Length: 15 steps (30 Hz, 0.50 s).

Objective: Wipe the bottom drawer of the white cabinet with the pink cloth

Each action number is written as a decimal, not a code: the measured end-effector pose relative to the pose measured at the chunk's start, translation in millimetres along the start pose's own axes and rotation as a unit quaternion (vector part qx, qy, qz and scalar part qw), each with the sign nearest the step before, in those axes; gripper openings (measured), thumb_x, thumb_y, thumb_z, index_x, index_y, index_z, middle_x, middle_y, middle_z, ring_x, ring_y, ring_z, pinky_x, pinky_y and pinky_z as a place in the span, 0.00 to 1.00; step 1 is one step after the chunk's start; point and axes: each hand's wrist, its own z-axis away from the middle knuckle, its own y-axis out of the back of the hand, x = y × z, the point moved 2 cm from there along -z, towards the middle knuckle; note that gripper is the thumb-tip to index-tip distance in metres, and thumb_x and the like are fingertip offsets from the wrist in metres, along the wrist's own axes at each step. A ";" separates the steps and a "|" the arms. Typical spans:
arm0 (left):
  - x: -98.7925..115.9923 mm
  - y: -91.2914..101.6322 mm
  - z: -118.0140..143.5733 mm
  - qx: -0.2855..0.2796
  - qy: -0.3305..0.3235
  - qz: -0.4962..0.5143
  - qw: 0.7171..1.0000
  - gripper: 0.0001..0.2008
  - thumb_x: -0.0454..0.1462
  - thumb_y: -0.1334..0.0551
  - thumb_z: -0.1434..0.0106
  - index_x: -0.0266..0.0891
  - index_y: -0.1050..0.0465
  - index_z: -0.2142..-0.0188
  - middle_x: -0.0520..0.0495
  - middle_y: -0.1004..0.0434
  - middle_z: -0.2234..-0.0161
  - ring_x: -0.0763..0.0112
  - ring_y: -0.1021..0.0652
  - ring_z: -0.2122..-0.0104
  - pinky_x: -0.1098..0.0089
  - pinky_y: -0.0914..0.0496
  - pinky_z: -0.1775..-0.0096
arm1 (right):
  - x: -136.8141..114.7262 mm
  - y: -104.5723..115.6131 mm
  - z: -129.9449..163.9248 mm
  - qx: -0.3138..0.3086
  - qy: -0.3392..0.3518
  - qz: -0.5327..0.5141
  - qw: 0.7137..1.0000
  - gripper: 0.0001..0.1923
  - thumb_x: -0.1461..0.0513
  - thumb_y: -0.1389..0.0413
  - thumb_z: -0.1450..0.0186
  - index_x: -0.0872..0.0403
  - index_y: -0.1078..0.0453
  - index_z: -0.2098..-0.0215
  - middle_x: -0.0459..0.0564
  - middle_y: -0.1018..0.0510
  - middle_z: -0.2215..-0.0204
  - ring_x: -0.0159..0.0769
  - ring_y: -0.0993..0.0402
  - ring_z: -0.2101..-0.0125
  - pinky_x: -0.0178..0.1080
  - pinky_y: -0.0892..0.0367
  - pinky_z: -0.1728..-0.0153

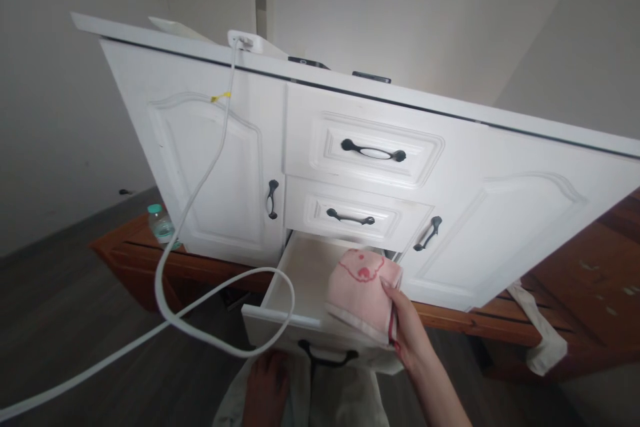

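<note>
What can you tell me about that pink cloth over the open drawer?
The pink cloth looks like soft terry towelling, folded into a thick pad, with a darker pink cartoon face stitched on top and a pale edge below. The right hand pinches its near right corner, holding it tilted over the open bottom drawer of the white cabinet. Whether it touches the drawer is unclear.

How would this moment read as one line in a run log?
right hand: holds pink towel | over open bottom drawer | left hand: below drawer front
</note>
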 end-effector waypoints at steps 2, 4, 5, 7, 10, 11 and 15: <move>-4.2 -3.0 1.0 -0.002 0.011 -0.033 0.999 0.22 0.38 0.50 0.37 0.34 0.23 0.50 0.34 0.23 0.48 0.50 0.24 0.47 0.51 0.33 0.42 | -11.6 -3.4 -27.4 0.020 0.018 -0.027 0.999 0.26 0.54 0.35 0.47 0.57 0.25 0.52 0.59 0.16 0.60 0.53 0.20 0.53 0.53 0.26 0.50; -10.1 -7.8 1.4 -0.005 0.037 -0.079 0.996 0.25 0.39 0.50 0.36 0.28 0.27 0.46 0.30 0.26 0.45 0.49 0.26 0.45 0.53 0.33 0.41 | -11.5 3.7 -52.1 0.039 0.043 -0.017 0.998 0.23 0.60 0.35 0.51 0.55 0.26 0.56 0.57 0.16 0.62 0.52 0.20 0.55 0.52 0.27 0.50; -12.4 -10.6 1.4 -0.010 0.049 -0.102 0.994 0.26 0.39 0.49 0.36 0.26 0.29 0.44 0.29 0.27 0.43 0.48 0.26 0.43 0.54 0.34 0.40 | -8.7 9.9 -62.8 0.043 0.048 0.001 0.998 0.22 0.62 0.36 0.53 0.55 0.26 0.58 0.56 0.16 0.64 0.52 0.20 0.56 0.52 0.27 0.50; -13.6 -16.1 0.8 -0.029 0.055 -0.137 0.989 0.29 0.41 0.48 0.36 0.24 0.32 0.40 0.28 0.29 0.40 0.48 0.29 0.39 0.54 0.37 0.38 | -3.2 23.3 -80.3 0.039 0.052 0.056 0.996 0.21 0.64 0.38 0.54 0.55 0.27 0.61 0.54 0.16 0.66 0.51 0.20 0.59 0.52 0.27 0.51; -6.7 -20.4 -1.8 -0.072 0.049 -0.164 0.983 0.32 0.45 0.47 0.35 0.25 0.33 0.39 0.28 0.32 0.37 0.45 0.33 0.36 0.49 0.43 0.35 | -3.4 33.3 -100.7 0.044 0.087 0.193 0.976 0.17 0.63 0.42 0.50 0.54 0.28 0.61 0.54 0.17 0.66 0.50 0.21 0.59 0.50 0.27 0.53; -2.8 -20.0 -3.1 -0.084 0.051 -0.171 0.980 0.32 0.46 0.47 0.35 0.25 0.33 0.39 0.27 0.33 0.37 0.44 0.34 0.35 0.47 0.44 0.35 | -5.0 31.7 -107.1 0.052 0.105 0.264 0.957 0.16 0.62 0.43 0.47 0.54 0.29 0.60 0.55 0.18 0.64 0.51 0.22 0.57 0.49 0.28 0.53; 13.2 -13.2 -8.9 -0.115 0.056 -0.184 0.974 0.33 0.47 0.47 0.35 0.25 0.32 0.38 0.25 0.34 0.37 0.41 0.35 0.35 0.43 0.46 0.35 | 3.0 -0.5 -133.2 0.002 0.139 0.546 0.826 0.18 0.68 0.48 0.41 0.59 0.30 0.52 0.64 0.20 0.54 0.52 0.25 0.50 0.48 0.35 0.48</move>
